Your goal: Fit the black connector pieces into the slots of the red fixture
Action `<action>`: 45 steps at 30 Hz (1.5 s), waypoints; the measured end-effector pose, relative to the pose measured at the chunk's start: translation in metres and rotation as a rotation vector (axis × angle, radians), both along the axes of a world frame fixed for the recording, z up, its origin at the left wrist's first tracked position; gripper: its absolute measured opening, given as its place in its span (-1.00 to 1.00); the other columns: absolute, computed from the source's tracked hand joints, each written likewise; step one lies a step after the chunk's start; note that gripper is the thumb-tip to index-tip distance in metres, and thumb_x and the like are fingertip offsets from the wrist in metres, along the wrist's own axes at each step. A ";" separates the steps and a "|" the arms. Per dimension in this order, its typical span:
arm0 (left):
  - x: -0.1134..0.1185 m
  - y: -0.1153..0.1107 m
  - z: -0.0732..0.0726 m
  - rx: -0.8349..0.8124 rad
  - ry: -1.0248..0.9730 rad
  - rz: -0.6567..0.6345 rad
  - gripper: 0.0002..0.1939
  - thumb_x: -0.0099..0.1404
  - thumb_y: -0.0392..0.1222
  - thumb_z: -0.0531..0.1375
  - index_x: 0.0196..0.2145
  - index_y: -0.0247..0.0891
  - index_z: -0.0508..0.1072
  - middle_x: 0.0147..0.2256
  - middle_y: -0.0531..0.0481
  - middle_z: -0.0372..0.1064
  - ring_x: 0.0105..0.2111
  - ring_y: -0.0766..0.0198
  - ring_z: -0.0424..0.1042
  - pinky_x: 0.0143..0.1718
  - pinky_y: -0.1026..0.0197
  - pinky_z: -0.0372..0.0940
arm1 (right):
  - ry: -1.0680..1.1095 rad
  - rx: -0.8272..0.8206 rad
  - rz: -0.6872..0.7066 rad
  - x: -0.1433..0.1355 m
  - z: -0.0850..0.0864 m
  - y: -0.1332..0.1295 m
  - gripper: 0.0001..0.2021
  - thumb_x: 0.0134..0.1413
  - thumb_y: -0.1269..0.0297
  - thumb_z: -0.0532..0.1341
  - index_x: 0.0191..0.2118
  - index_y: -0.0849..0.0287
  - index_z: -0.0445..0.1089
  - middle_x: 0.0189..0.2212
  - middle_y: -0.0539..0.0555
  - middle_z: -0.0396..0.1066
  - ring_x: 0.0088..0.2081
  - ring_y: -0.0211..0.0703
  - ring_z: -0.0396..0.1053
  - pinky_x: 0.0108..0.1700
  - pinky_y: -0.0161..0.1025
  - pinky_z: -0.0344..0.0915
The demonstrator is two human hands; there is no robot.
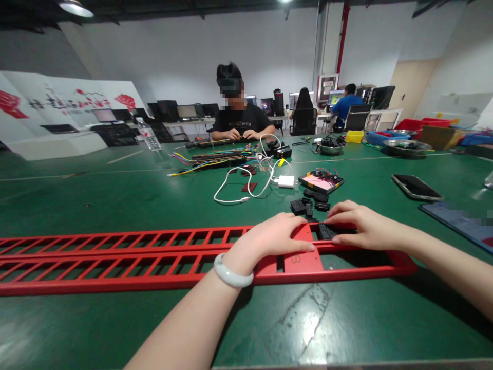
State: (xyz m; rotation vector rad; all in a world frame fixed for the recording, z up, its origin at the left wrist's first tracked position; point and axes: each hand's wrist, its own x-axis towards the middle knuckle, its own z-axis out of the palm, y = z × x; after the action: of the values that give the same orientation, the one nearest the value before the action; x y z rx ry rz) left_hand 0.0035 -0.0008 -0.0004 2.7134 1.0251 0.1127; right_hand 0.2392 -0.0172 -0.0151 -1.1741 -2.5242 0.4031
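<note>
A long red ladder-like frame (162, 281) lies across the green table in front of me. My left hand (271, 236) rests on its solid cross plate, thumb and fingers apart, with a pale bangle (233, 272) on the wrist. My right hand (358, 226) is at the frame's right-end opening. Its thumb and fingers close around a small black plastic part (324, 231) that sits in the upper slot. Part of that piece is hidden by the fingers. Just beyond the frame is a small pile of similar black plastic parts (304, 206).
Beyond the pile lie a white charger (286, 181) with cable and a shallow tray (321, 180) of wired pieces. A phone (416, 186) and a dark blue flat object (458, 221) are at right. Wire bundles (219, 158) lie before a seated co-worker (242, 118). A water bottle (148, 134) stands at left.
</note>
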 end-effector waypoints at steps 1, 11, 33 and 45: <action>0.000 0.000 0.000 0.001 0.001 -0.001 -0.41 0.09 0.22 0.02 -0.03 -0.21 0.23 -0.16 -0.09 0.27 -0.19 0.16 0.27 -0.23 0.23 0.16 | 0.018 0.026 -0.006 0.001 -0.001 0.002 -0.59 -0.08 0.08 0.14 -0.08 0.11 0.33 -0.14 0.14 0.27 -0.09 -0.08 0.22 -0.05 -0.19 0.18; -0.001 -0.001 0.000 -0.003 0.005 0.000 -0.42 0.09 0.24 0.01 -0.07 -0.22 0.25 -0.18 -0.08 0.27 -0.21 0.17 0.27 -0.24 0.23 0.16 | 0.017 0.129 -0.311 0.030 -0.027 0.043 -0.58 -0.18 0.01 0.17 -0.20 0.16 0.39 -0.28 0.12 0.36 -0.27 -0.07 0.32 -0.24 -0.17 0.26; 0.001 -0.001 0.003 -0.019 -0.002 0.018 -0.42 0.08 0.22 0.04 -0.05 -0.20 0.25 -0.19 -0.07 0.27 -0.21 0.17 0.29 -0.25 0.24 0.16 | 0.014 0.112 -0.348 0.003 -0.032 0.068 -0.77 -0.12 0.21 0.15 -0.31 0.18 0.43 -0.34 0.10 0.45 -0.31 -0.12 0.36 -0.26 -0.28 0.22; 0.002 0.000 0.005 -0.027 0.009 0.021 -0.44 0.08 0.20 0.05 -0.05 -0.20 0.25 -0.18 -0.07 0.27 -0.21 0.18 0.28 -0.24 0.25 0.16 | 0.286 0.115 -0.437 0.004 -0.035 0.064 -0.76 -0.23 0.22 0.21 -0.35 0.18 0.43 -0.39 0.06 0.42 -0.39 -0.17 0.34 -0.30 -0.26 0.24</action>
State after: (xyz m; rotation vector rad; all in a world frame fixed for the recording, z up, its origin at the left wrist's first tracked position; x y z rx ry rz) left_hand 0.0053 -0.0011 0.0044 2.6821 1.0509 0.0898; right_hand 0.2437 0.0471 -0.0499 -1.4571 -1.9544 0.2836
